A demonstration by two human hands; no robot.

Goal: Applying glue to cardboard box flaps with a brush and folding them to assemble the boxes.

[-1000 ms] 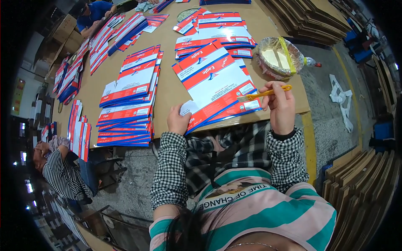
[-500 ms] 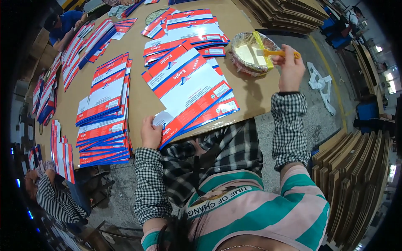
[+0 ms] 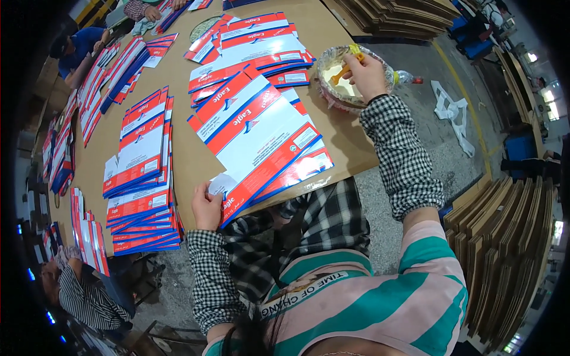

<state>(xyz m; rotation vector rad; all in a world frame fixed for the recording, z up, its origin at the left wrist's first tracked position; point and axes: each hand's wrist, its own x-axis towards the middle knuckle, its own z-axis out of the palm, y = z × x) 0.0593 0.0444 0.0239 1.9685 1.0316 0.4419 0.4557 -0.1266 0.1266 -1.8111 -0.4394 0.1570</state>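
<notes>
My right hand [image 3: 369,76] grips a brush [image 3: 340,75] with an orange-yellow handle over a round tub [image 3: 323,89] lined with clear plastic. Cream-coloured paste [image 3: 328,70] lies inside the tub; the brush tip is hard to make out there. At the table's near edge, my left hand [image 3: 207,206] has its fingers closed on the lower left corner of a flat printed carton [image 3: 255,133] in red, white and blue. That carton lies slanted on top of other flat cartons [image 3: 309,168].
Stacks of similar flat cartons stand left [image 3: 139,160] and farther back [image 3: 261,41] on the brown tabletop [image 3: 347,145]. A clear bottle [image 3: 407,78] shows beyond the tub. Brown cardboard piles [image 3: 499,255] stand right. Other people [image 3: 89,44] sit around the table.
My right hand has moved left over the tub, and the brush now points down toward the paste. My left hand stays at the carton corner. The whole view has shifted slightly.
</notes>
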